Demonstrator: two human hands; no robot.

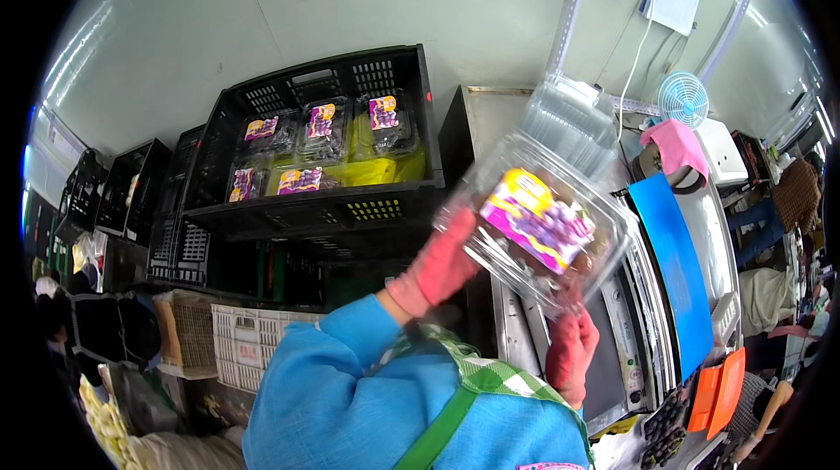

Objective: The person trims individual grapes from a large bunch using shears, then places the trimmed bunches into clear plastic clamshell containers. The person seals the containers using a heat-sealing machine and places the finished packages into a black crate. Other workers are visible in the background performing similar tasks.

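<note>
Between my two red-gloved hands a clear plastic clamshell box of dark grapes is held tilted, its purple and yellow label facing up. My left hand is closed on its left edge, fingers partly behind the box. At the lower corner my right hand grips the box, its fingers curled. To the left stands a large black crate with several labelled grape clamshells and some yellow material inside. A stack of empty clear clamshells rests on the metal bench just beyond the held box.
Right of my hands are a metal-edged machine and a blue panel. Further back are a pink cloth and a small fan. Orange trays and loose grapes lie lower right. A white crate stands lower left.
</note>
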